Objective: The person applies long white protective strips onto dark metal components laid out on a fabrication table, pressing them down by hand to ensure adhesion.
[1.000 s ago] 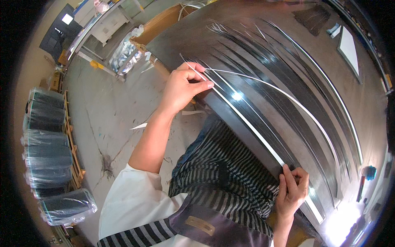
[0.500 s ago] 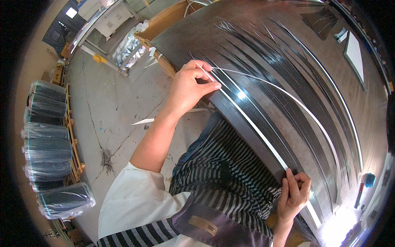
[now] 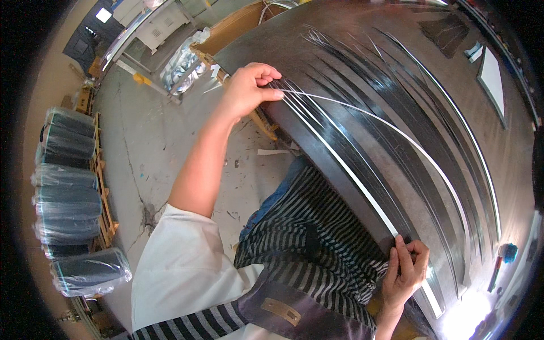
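Compared with half a second ago, the left hand (image 3: 249, 88) sits further out toward the upper end of the white strip (image 3: 357, 184), and the tip that stood out past its fingers no longer shows there; the right hand (image 3: 406, 269) keeps its place low on the same strip, thumb and forefinger pinching it; the strip lies along the near side of the dark table (image 3: 272, 45), its lower end reaching past the right hand; judged from this, the right hand is the steadier hold and the upper end is perhaps less firmly held; left thumb and fingers are bent toward each other with a gap showing between them, and I cannot tell whether they grip the strip or only touch it; the strip's upper end is lost at the thumb, among fine pale threads; a curved pale strip (image 3: 416, 145) starts near the same fingertips, its contact with them unclear; part of the white strip is covered by the right hand; the black strips (image 3: 419, 127) overlap too closely to count; glare (image 3: 464, 311) washes out the table's lower right corner, beside a blue-headed tool (image 3: 509, 253) of uncertain kind.
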The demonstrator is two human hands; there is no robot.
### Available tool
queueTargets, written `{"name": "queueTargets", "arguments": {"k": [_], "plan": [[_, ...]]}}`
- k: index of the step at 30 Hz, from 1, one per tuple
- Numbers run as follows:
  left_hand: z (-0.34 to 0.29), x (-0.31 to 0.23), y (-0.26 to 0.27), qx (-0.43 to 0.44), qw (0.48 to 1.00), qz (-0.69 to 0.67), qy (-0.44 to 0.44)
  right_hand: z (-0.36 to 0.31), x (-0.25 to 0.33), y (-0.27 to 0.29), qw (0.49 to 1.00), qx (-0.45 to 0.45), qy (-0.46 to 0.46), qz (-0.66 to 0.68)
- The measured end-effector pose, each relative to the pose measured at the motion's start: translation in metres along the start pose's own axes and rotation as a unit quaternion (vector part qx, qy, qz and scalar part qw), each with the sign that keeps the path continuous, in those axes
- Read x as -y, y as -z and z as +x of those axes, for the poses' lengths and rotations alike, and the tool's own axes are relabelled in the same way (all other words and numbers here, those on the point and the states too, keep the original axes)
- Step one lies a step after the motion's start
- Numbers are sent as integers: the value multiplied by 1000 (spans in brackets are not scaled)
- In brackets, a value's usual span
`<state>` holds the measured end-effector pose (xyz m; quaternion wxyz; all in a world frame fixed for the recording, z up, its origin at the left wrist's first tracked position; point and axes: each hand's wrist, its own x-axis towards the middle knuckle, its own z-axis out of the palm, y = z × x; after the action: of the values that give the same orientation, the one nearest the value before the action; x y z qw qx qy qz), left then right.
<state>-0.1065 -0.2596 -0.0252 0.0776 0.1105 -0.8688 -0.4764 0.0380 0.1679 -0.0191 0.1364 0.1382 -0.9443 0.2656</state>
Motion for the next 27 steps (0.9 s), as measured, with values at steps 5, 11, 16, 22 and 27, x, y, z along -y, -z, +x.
{"name": "queueTargets", "arguments": {"k": [5, 11, 16, 22, 27], "plan": [[9, 6, 7, 12, 998, -59, 16, 1, 2, 2, 1000, -4, -8, 13], [-26, -32, -25, -219, 945, 53, -237, 6, 2, 2, 998, -22, 24, -45], [-125, -102, -102, 206, 841, 160, -473, 3, 14, 7, 994, 4, 39, -98], [-180, -101, -148, 431, 731, 215, -483, -5, 32, 21, 996, -3, 82, -18], [-210, -83, -180, 639, 706, -81, -295, -6, 68, 10, 908, 143, 279, 279]]}}
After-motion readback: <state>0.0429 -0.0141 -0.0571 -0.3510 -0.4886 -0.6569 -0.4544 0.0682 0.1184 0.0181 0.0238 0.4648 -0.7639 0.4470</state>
